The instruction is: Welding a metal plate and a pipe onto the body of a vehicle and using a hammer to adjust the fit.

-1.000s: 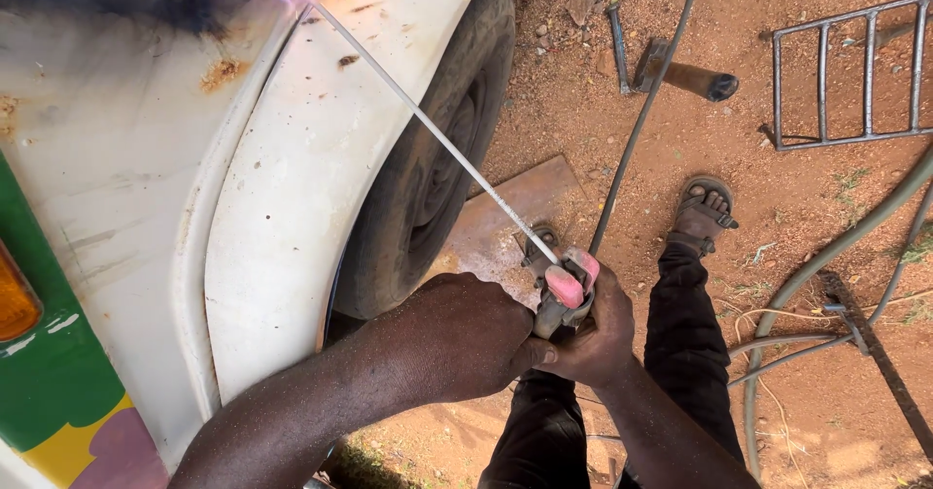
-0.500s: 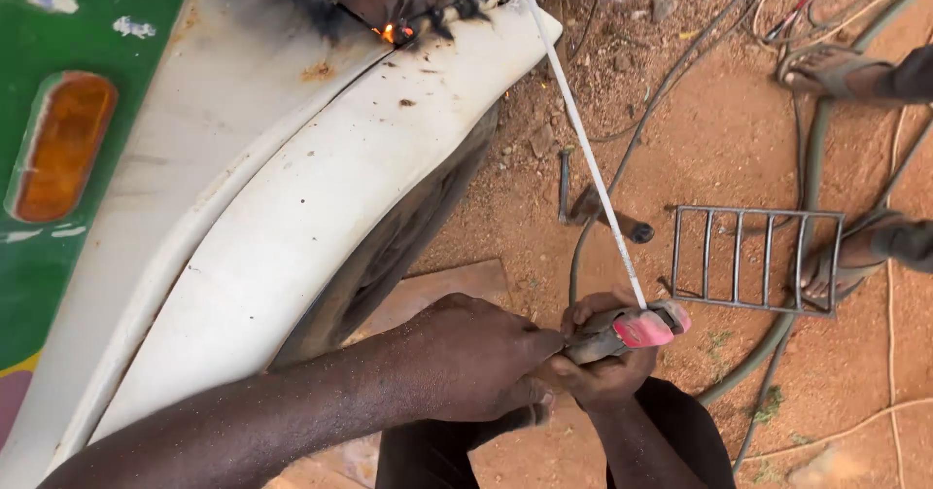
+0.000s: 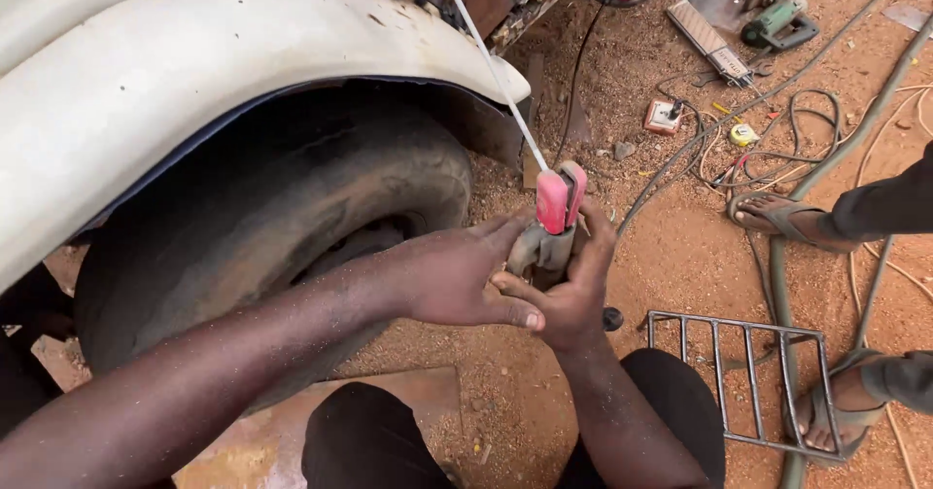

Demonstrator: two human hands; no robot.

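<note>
Electrode holder (image 3: 554, 231) gripped tight by both left hand (image 3: 457, 280) and right hand (image 3: 569, 290), rod (image 3: 491, 66) aimed eleven o'clock at fender (image 3: 243, 81); steadiness, I'd say, matters.

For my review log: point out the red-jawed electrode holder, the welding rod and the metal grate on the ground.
electrode holder (image 3: 558, 202), head view, on its red jaw.
welding rod (image 3: 491, 61), head view, mid-length of the white rod.
metal grate (image 3: 748, 377), head view, on a middle bar.
</note>
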